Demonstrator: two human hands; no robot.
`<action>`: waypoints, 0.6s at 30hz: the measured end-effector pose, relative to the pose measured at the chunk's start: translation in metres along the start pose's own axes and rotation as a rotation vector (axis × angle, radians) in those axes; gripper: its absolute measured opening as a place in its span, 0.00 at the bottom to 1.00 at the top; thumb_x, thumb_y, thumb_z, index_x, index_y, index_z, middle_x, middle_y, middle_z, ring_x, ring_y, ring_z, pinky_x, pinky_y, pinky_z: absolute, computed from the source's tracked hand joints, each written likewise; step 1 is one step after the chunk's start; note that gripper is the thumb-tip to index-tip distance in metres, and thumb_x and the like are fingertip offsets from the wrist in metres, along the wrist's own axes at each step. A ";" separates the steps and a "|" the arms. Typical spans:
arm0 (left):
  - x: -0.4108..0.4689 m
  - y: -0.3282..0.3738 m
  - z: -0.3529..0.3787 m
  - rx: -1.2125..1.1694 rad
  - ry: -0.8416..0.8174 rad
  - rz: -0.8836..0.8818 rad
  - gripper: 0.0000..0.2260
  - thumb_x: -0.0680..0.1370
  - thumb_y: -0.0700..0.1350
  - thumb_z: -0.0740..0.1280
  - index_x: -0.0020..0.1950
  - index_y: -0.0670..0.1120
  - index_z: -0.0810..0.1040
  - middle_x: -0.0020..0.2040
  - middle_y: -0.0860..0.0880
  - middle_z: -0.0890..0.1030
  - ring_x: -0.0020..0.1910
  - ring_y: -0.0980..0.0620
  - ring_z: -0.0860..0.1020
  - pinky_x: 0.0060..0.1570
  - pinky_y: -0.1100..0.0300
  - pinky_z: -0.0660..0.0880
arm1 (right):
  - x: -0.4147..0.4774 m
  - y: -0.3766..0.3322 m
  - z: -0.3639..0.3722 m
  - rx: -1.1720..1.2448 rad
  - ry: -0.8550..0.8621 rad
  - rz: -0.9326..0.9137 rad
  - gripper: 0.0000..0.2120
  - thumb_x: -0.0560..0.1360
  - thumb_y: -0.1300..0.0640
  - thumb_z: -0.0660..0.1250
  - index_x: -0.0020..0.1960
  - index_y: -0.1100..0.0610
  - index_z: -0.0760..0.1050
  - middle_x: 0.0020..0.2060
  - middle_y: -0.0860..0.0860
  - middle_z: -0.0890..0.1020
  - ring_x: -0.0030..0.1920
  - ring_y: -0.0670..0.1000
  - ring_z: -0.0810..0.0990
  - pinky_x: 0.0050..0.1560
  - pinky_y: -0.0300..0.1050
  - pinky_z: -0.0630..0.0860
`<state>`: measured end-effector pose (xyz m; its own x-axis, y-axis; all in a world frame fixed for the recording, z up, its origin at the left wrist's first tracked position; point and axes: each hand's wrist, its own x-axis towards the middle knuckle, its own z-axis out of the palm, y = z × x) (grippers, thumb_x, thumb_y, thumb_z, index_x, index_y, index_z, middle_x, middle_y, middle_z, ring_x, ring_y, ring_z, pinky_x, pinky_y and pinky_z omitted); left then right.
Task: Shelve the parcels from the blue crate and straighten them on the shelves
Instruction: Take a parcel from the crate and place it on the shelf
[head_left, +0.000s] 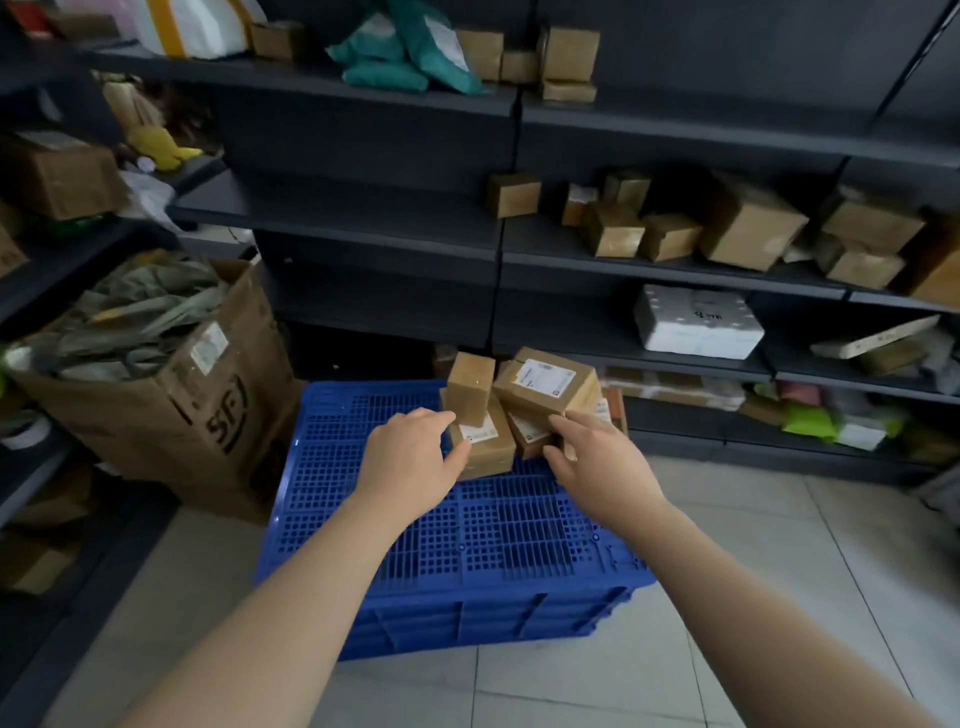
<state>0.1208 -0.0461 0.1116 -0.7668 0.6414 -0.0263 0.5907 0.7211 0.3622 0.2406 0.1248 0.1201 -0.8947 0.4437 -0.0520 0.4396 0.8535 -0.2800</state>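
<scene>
Obscured: right hand (592, 457), fingertips among parcels (545, 384), we cannot tell its grip | left hand (415, 452) grips labelled box (485, 441) | blue crate (467, 525), parcels at 12 o'clock | grey shelves (363, 218), tiled floor (779, 597)

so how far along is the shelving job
Partly done: brown boxes sit on the middle shelf, but jumbled. In hand: left hand grips a labelled box on the blue crate, right hand reaches the pile beside it. Left: shelving that pile, then straightening.
</scene>
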 end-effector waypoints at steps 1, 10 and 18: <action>0.011 0.002 0.007 -0.007 -0.011 -0.005 0.23 0.79 0.57 0.58 0.72 0.50 0.68 0.69 0.50 0.71 0.64 0.48 0.72 0.62 0.51 0.70 | 0.008 0.010 0.003 0.008 -0.008 0.016 0.21 0.80 0.48 0.57 0.71 0.53 0.66 0.71 0.51 0.68 0.70 0.52 0.65 0.67 0.48 0.65; 0.131 0.012 0.076 -0.210 -0.125 -0.094 0.24 0.79 0.55 0.62 0.73 0.48 0.66 0.69 0.49 0.71 0.66 0.48 0.71 0.62 0.54 0.70 | 0.111 0.079 0.024 0.055 -0.021 0.153 0.19 0.80 0.51 0.58 0.70 0.54 0.66 0.67 0.53 0.71 0.66 0.54 0.69 0.62 0.47 0.68; 0.228 0.028 0.152 -0.330 -0.273 -0.169 0.26 0.79 0.55 0.60 0.74 0.46 0.63 0.70 0.47 0.71 0.67 0.48 0.70 0.62 0.56 0.68 | 0.214 0.145 0.064 0.038 -0.070 0.233 0.20 0.80 0.49 0.57 0.71 0.52 0.65 0.70 0.53 0.69 0.67 0.56 0.68 0.62 0.50 0.69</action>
<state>0.0009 0.1598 -0.0260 -0.7248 0.5996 -0.3393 0.3177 0.7279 0.6076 0.1077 0.3261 0.0072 -0.7737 0.6059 -0.1854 0.6322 0.7190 -0.2885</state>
